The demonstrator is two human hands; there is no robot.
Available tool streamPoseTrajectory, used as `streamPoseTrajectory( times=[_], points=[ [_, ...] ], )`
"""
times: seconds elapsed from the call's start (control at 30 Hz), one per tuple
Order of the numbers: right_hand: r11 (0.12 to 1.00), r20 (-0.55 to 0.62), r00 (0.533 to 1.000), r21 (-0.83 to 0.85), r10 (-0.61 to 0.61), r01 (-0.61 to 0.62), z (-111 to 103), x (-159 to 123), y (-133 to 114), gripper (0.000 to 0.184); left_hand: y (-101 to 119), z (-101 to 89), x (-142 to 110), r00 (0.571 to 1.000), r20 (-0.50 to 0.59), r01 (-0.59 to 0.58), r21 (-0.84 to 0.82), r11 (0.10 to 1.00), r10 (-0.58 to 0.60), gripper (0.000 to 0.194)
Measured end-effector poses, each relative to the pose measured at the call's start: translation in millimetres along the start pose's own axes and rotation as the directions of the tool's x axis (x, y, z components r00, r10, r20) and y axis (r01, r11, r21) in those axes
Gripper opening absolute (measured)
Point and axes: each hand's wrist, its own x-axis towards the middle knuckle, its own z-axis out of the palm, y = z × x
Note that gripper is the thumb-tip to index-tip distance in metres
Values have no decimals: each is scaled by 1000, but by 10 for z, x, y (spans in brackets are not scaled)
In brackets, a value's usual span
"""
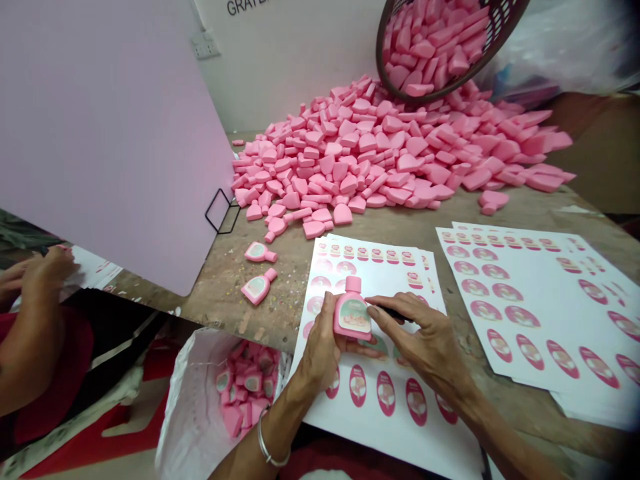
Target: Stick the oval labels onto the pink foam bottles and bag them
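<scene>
A small pink bottle [353, 285] is gripped upright in my left hand [320, 343], above a sheet of stickers [370, 427]. Its front carries a pale green label [355, 315]. Pressed near the label's right edge are the fingers of my right hand [430, 333], which also hold a thin dark tool [395, 313]; its tip is hidden, so I cannot tell its kind. Printed oval stickers show on the sheet under both hands. Two labelled pink bottles [259, 287] lie on the table to the left.
A large heap of pink bottles [370, 147] covers the table's back, below a tipped brown basket [383, 47]. More sticker sheets [550, 300] lie right. A white sack [185, 393] holding pink bottles stands lower left. Beyond a pink board [115, 133], a co-worker's hand [47, 273] shows.
</scene>
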Motion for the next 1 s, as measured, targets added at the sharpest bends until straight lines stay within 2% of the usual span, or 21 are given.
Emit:
streamPoseTrajectory(
  times=[0.13, 0.23, 0.33, 0.4, 0.43, 0.47, 0.53, 0.6, 0.67, 0.73, 0.8, 0.87, 0.93, 1.0],
  points=[
    [997, -14, 998, -63, -55, 54, -6, -1, 18, 16, 6, -19, -25, 997, 53, -56, 73, 996, 52, 44],
    [969, 3, 994, -222, -112, 110, -81, 17, 85, 20, 30, -48, -44, 990, 113, -103, 146, 984, 87, 39],
    [941, -64, 996, -335, -60, 36, -149, 52, 117, 29, 55, -50, -57, 985, 139, -126, 140, 982, 107, 36],
    [968, -96, 994, -236, 58, -80, -126, 74, 81, 41, 61, -21, -74, 982, 161, -117, 137, 984, 95, 37],
    [979, -68, 989, -146, 131, -140, -90, 83, 53, 49, 63, -1, -89, 981, 177, -103, 145, 984, 76, 38],
    [978, -7, 979, -48, 204, -204, -44, 93, 27, 55, 66, 15, -110, 979, 197, -82, 160, 984, 49, 40],
    [935, 132, 937, 106, 323, -337, 48, 122, 7, 56, 82, 13, -160, 972, 234, -47, 201, 979, -2, 42],
    [886, 190, 897, 168, 400, -431, 96, 176, 53, 53, 122, -70, -207, 973, 232, -52, 242, 969, -5, 42],
    [869, 166, 879, 152, 447, -470, 90, 262, 143, 54, 189, -246, -227, 988, 140, -113, 345, 932, 68, 36],
    [885, 141, 887, 97, 440, -455, 64, 371, 232, 53, 275, -481, -210, 972, -28, -174, 578, 797, 233, 31],
    [917, 147, 911, 45, 385, -395, 66, 473, 284, 49, 369, -713, -158, 895, -134, -140, 821, 554, 425, 31],
    [948, 159, 936, 7, 314, -319, 113, 534, 303, 45, 471, -888, -72, 832, -105, -75, 952, 297, 545, 31],
    [964, 179, 948, -16, 264, -265, 182, 537, 315, 42, 602, -990, 55, 798, -27, -23, 997, 75, 602, 29],
    [972, 176, 956, -30, 234, -233, 231, 493, 343, 40, 779, -1046, 246, 764, 12, 60, 994, -90, 645, 27]
  ],
)
